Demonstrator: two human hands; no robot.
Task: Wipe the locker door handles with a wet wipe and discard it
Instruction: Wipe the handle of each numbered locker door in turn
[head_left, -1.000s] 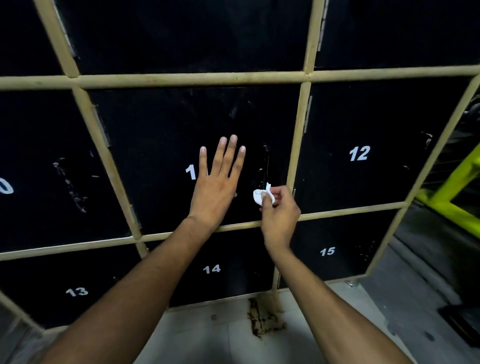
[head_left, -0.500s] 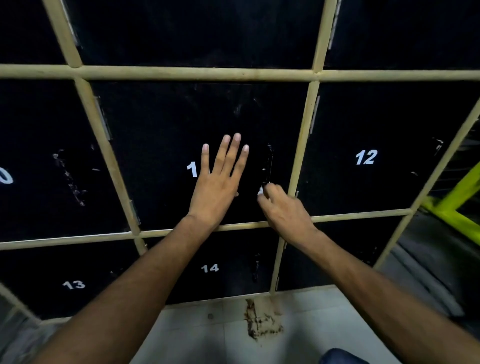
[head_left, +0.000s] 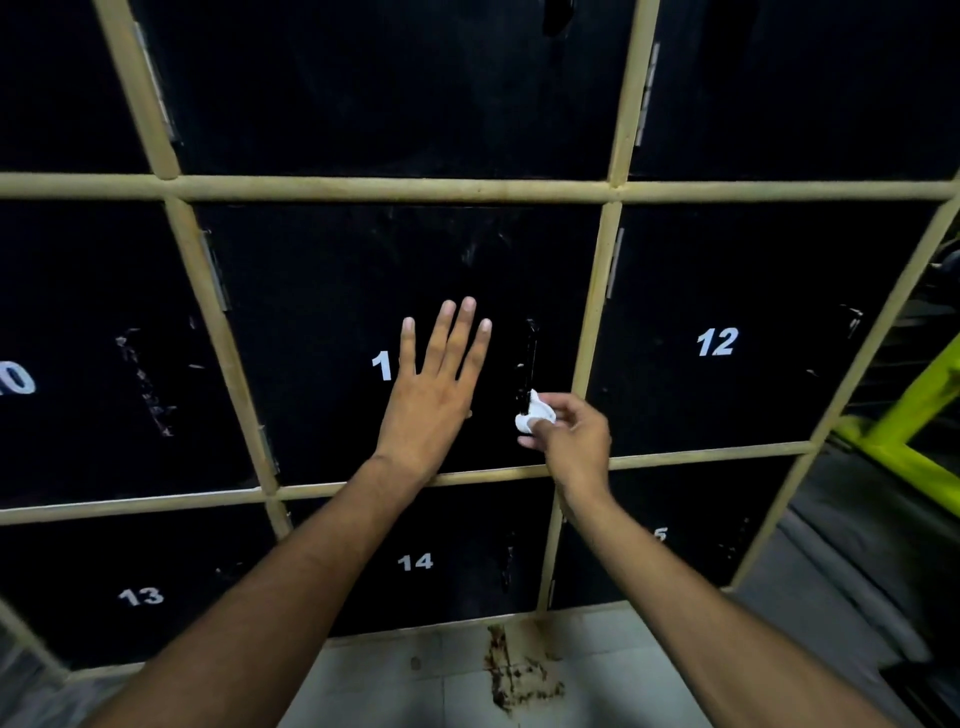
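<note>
Black locker doors in a cream frame (head_left: 395, 188) fill the view. My left hand (head_left: 434, 400) lies flat with straight fingers on the middle door (head_left: 337, 312), covering part of its white number. A black vertical handle (head_left: 530, 358) stands near that door's right edge. My right hand (head_left: 571, 441) pinches a small white wet wipe (head_left: 535, 414) against the lower end of the handle.
Doors 12 (head_left: 717, 342), 13 (head_left: 141, 596) and 14 (head_left: 415, 562) surround the middle one. A yellow-green metal frame (head_left: 914, 415) stands at the right. Pale floor tiles with a rusty stain (head_left: 514, 670) lie below the lockers.
My right hand slid up to the handle's lower end, then turned so the white wipe shows again at that end. My left hand stayed flat on the door.
</note>
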